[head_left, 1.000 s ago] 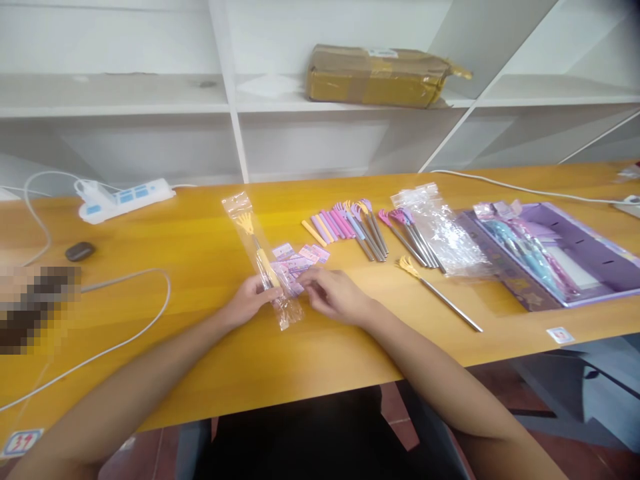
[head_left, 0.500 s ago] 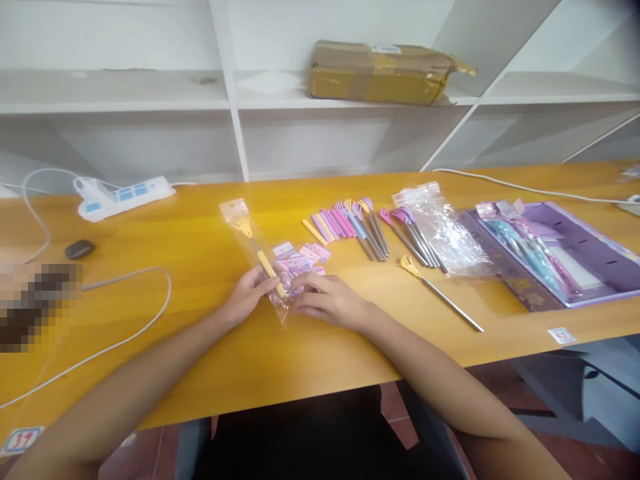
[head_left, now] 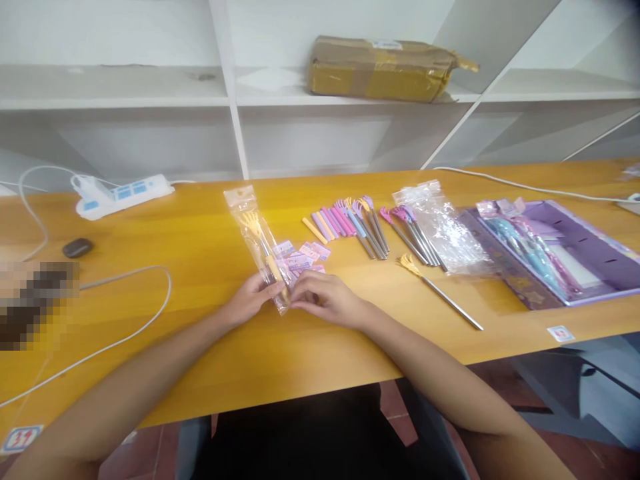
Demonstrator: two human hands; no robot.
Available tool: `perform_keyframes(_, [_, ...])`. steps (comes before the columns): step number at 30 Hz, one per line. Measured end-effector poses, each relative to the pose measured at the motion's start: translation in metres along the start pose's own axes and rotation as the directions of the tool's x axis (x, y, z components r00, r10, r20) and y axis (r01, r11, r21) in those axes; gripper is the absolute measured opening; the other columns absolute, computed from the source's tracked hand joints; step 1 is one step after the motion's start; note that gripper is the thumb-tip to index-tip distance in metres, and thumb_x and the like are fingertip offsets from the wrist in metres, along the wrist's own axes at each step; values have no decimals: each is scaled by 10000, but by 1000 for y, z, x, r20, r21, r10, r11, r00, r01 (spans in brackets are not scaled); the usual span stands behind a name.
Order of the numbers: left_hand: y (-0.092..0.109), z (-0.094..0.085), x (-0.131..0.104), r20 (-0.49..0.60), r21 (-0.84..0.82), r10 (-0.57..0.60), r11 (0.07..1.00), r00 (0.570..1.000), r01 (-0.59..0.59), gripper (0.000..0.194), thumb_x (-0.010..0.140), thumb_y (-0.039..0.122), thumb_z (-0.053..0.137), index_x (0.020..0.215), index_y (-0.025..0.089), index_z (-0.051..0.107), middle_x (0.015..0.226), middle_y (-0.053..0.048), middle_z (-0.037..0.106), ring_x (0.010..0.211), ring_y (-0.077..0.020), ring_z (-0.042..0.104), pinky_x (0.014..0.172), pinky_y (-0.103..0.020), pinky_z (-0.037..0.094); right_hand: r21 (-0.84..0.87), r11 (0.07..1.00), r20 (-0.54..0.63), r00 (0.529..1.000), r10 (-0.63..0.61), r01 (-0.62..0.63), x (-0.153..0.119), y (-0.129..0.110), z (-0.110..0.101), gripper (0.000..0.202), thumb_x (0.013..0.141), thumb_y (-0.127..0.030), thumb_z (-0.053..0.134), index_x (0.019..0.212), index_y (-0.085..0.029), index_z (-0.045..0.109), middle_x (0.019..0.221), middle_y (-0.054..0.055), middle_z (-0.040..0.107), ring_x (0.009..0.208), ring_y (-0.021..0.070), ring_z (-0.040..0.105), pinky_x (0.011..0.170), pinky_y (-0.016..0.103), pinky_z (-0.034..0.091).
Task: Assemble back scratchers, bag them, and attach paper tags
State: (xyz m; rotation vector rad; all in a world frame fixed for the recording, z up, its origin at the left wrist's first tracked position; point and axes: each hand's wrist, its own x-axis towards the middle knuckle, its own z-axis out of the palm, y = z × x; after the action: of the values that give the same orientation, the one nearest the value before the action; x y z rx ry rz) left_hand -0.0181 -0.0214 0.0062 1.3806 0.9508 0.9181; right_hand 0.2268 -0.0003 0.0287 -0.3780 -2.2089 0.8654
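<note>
A clear plastic bag (head_left: 241,197) lies slanted between my hands with a yellow-headed back scratcher (head_left: 251,223) inside it. My left hand (head_left: 250,300) is closed around the bag and the yellow handle, thumb on top. At the bag's lower end, the fingertips of my right hand (head_left: 333,299) pinch the plastic near the handle's end. Just behind my right hand is a small heap of pink and purple cards (head_left: 306,256). To its right, a loose yellow-headed back scratcher (head_left: 440,292) with a bare metal rod rests on the table.
Behind the cards are coloured handle tubes (head_left: 330,225) and several back scratchers (head_left: 373,230). Clear bags (head_left: 435,230) lie beside a purple box (head_left: 525,283) holding bagged items. A power strip (head_left: 127,195), cable and dark small object (head_left: 78,248) are left. A carton (head_left: 380,70) sits on the shelf.
The bag with the back scratcher has shifted slightly away from me, its lower end now nearer my fingers. My right fingers have drawn closer together on that end.
</note>
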Motion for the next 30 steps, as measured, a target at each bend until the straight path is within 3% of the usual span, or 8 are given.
perform_keyframes(5, [3,1,0,-43,18,-5,1000,999,6,483,969,584,712,1197,157,716,1098,-86,769,1040,-267,702,924,-372,568,103,995,83,996,-18,9,1,-6,-6,118,1013,-287,742,1059,-187,782,992,63,644,871,130,638,737,255,558])
perform_keyframes(10, [4,2,0,-29,16,-19,1000,999,19,498,983,603,689,1205,158,710,1118,-94,770,1057,-268,702,953,-374,558,61,996,109,991,-73,67,1,-6,-5,119,998,-290,764,1045,-187,803,964,53,611,893,134,626,806,279,554])
perform_keyframes(17, [-4,4,-4,77,92,-4,996,997,-3,459,1020,588,643,1143,149,700,1023,-75,734,946,-234,671,875,-353,552,-8,999,-11,999,-32,32,0,-1,2,142,1059,-277,672,1044,-171,765,980,75,688,873,138,658,781,267,559])
perform_keyframes(20, [-5,3,-5,85,63,3,998,996,-8,448,1036,572,625,1201,161,687,1043,-74,728,957,-233,676,870,-348,551,-49,999,-40,999,1,-3,0,2,4,144,1061,-292,669,1023,-172,738,941,67,693,821,138,641,741,262,540])
perform_keyframes(24, [-2,4,-6,129,17,-8,1000,992,6,463,949,523,769,1219,162,662,1112,-96,735,1037,-261,692,930,-384,555,-83,995,-102,994,46,-54,-2,5,7,120,1044,-288,698,1005,-174,707,886,41,665,719,114,575,662,237,486])
perform_keyframes(30, [-1,8,-4,105,3,-77,997,991,77,453,867,446,866,1146,157,658,976,-70,753,893,-229,714,852,-374,572,-66,988,-141,982,128,-138,-2,5,7,166,1048,-334,691,980,-182,688,833,20,617,706,114,555,668,236,465])
